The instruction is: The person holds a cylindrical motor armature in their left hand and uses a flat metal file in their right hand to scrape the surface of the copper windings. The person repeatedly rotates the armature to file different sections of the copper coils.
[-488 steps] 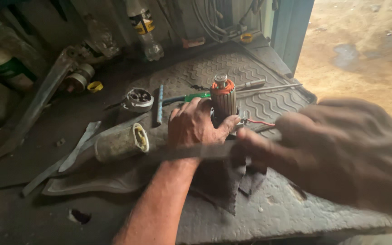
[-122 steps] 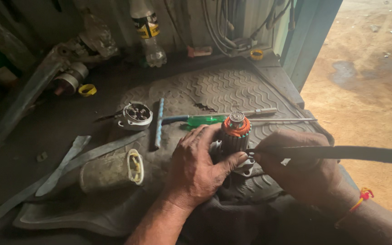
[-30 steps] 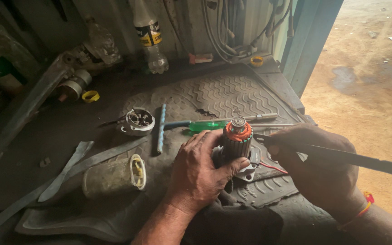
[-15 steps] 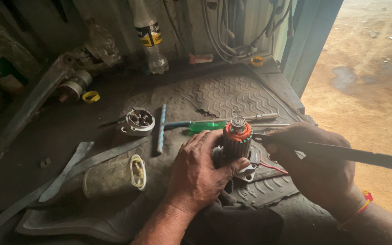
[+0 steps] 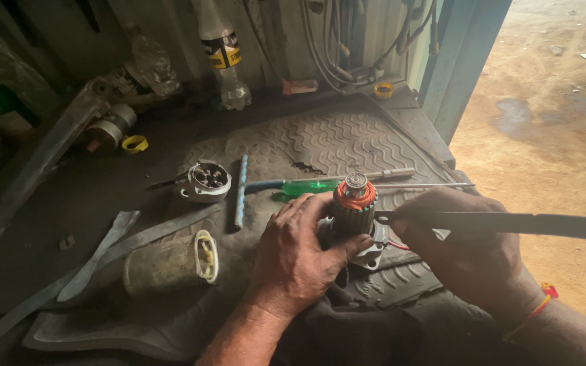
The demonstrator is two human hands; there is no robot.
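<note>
Fingers, left hand [image 5: 300,254]: wrapped around the motor armature [image 5: 353,213], thumb curled across its lower part, closed in a firm grip.
Fingers, right hand [image 5: 466,247]: closed on a long flat dark blade [image 5: 530,222], tip laid against the armature's side just under the orange ring.
Armature position: upright on the ribbed rubber mat [image 5: 320,139], between both hands, shaft end up, metal bracket at its base.
Behind the armature: green-handled screwdriver [image 5: 313,186] lying flat, thin metal rod [image 5: 422,186] just beside it.
Left of the hands: blue T-shaped tool [image 5: 241,191], round end cap [image 5: 206,181] holding small parts, dusty cylindrical housing [image 5: 167,261] on its side.
Far left: flat metal strips [image 5: 110,244] crossing on the worktop [image 5: 28,264].
Back edge: clear plastic bottle [image 5: 222,54] with yellow label, yellow ring [image 5: 135,144], bundle of cables [image 5: 347,41].
Right wrist: red thread band [image 5: 540,308].
</note>
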